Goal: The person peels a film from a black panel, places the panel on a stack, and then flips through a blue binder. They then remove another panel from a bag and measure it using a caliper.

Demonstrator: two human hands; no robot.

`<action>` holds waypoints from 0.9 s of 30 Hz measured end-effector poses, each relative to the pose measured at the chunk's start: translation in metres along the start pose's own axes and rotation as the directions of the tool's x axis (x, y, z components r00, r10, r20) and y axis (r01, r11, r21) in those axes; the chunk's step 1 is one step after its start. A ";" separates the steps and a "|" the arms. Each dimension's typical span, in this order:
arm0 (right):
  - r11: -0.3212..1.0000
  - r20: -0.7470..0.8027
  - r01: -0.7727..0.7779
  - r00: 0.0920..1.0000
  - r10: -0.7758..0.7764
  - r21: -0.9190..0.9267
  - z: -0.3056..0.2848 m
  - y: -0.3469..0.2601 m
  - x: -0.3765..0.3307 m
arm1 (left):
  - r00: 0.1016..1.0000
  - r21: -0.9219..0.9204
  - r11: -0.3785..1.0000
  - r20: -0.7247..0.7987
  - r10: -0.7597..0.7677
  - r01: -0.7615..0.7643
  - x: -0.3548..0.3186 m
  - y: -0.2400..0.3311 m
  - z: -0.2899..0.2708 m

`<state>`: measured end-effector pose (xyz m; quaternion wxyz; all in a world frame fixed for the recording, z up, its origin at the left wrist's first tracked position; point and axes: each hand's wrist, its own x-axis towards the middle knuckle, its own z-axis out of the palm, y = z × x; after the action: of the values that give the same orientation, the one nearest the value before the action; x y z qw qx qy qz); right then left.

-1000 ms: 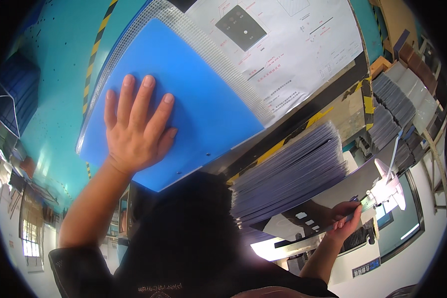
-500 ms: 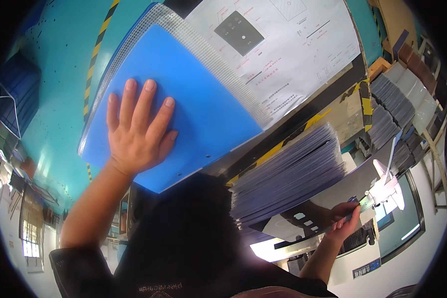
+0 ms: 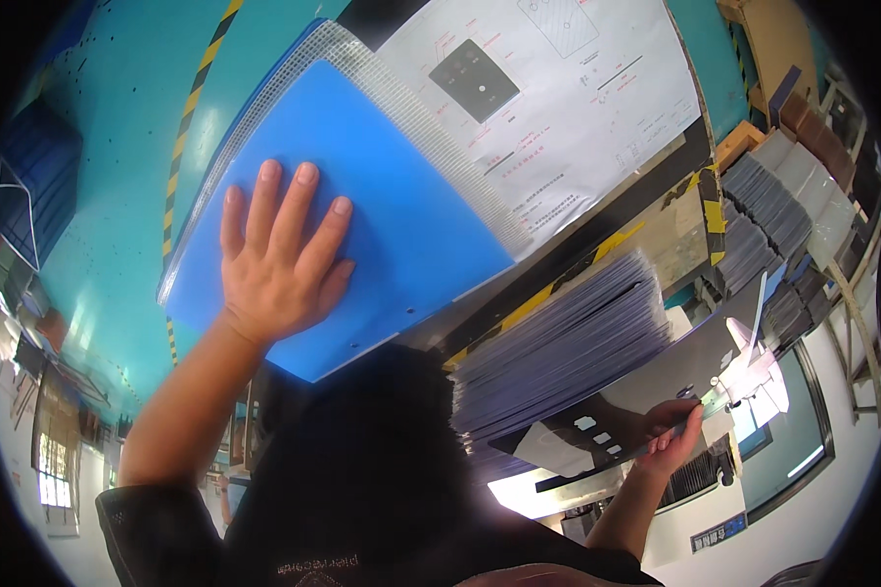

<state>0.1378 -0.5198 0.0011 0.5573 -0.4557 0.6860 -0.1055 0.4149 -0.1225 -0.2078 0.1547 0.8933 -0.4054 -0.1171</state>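
My left hand (image 3: 279, 264) lies flat with its fingers spread on a smooth blue plastic sheet (image 3: 401, 210). Beneath that sheet, a clear, grid-patterned plastic layer (image 3: 440, 157) shows along its upper edges. Off to the right, my right hand (image 3: 677, 440) grips the lower edge of a dark glossy panel (image 3: 700, 367). The panel is tilted and has several light cut-outs or reflections near its left end. Part of the right fingers is hidden behind the panel's edge. Close beside the panel stands a thick stack of thin dark sheets (image 3: 558, 362).
A large printed drawing (image 3: 597, 117) lies beyond the blue sheet. Black-and-yellow tape (image 3: 578, 269) marks the table edge. More stacked sheets (image 3: 778, 210) stand at the far right, near a pale, propeller-shaped bright fixture (image 3: 752, 380). The floor (image 3: 117, 196) is teal.
The view has shifted slightly. My left hand stays flat on the blue sheet, and my right hand keeps hold of the panel, which appears a little lower and further left.
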 end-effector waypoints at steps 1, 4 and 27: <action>0.999 -0.071 0.024 0.997 -0.027 -0.043 0.000 0.000 0.000 | 1.000 -0.015 1.000 -0.013 0.000 0.000 0.000 0.000 0.000; 0.997 -0.016 0.049 0.999 -0.050 -0.054 0.002 0.000 0.000 | 1.000 -0.002 1.000 -0.003 -0.001 0.001 0.000 0.000 0.000; 0.997 -0.100 0.063 0.993 -0.068 -0.049 0.011 0.000 -0.004 | 1.000 -0.012 1.000 0.006 -0.012 0.012 -0.003 0.000 -0.002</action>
<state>0.1471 -0.5124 -0.0004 0.5074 -0.4844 0.7005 -0.1313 0.4142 -0.1200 -0.2053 0.1581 0.8944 -0.3999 -0.1232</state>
